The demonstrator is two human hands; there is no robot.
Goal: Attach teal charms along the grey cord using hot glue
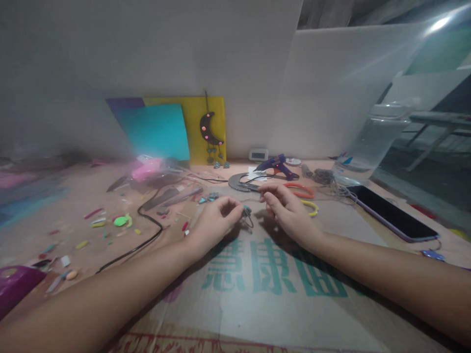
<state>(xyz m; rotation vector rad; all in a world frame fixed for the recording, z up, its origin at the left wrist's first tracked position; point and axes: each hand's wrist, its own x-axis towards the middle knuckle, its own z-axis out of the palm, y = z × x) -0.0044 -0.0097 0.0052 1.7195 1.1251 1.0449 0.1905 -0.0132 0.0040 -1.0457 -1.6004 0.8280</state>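
Observation:
My left hand (pixel 215 223) is closed, thumb against index finger, pinching a small teal-and-grey ornament (pixel 247 211) with a loop of thin cord hanging from it. To the right, my right hand (pixel 289 211) hovers just above the table, fingers loosely bent and apart, with nothing visible in them. Beside its fingers are a pair of scissors with orange and yellow handle loops (pixel 303 190), partly hidden by the hand. A grey crescent shape (pixel 238 182) lies behind both hands. Several similar small teal-and-grey pieces (pixel 210 197) rest just beyond my left hand.
A glue gun (pixel 275 165), grey yarn (pixel 319 174) and a white digital clock (pixel 258 154) stand at the back. A phone (pixel 393 212) and clear plastic container (pixel 368 142) are right. Coloured scraps (pixel 120 221) and a black cord (pixel 150 240) lie left; a moon ornament (pixel 208 130) hangs behind.

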